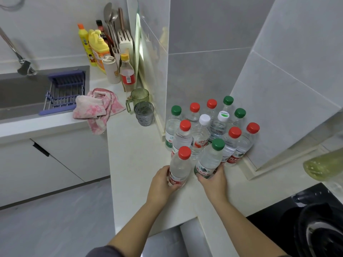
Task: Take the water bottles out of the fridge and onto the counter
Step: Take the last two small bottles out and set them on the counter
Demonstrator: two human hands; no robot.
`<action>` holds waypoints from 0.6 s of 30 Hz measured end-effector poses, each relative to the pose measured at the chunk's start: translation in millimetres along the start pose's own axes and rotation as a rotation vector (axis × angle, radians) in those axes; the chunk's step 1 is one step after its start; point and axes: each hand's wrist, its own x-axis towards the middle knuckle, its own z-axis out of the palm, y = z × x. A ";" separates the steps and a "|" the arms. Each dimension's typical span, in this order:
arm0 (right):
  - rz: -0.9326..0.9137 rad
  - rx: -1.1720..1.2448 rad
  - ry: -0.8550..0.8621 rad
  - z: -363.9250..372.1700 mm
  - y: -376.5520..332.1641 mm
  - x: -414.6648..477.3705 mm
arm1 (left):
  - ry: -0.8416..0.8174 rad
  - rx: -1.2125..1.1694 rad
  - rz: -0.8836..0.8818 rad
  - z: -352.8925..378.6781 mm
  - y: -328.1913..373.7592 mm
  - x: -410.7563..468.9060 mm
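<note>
Several clear water bottles with red, green and white caps stand clustered in the corner of the white counter. At the front of the group, my left hand grips a red-capped bottle low on its label. Beside it, my right hand grips a green-capped bottle at its base. Both bottles stand upright on the counter, touching the cluster behind them. No fridge shows in the head view.
Two ribbed cups stand left of the bottles by the wall. A pink towel drapes over the counter edge beside the sink with its purple rack. Detergent bottles and utensils crowd the back. A black cooktop with a pan lies at the right.
</note>
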 end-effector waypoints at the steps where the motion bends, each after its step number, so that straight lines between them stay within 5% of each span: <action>1: -0.003 -0.002 0.001 -3.1 -0.8 2.9 | -0.001 0.008 -0.002 3.3 2.5 2.1; 18: -0.011 -0.032 -0.083 -10.7 7.7 15.2 | 0.112 0.064 -0.027 36.5 18.6 24.1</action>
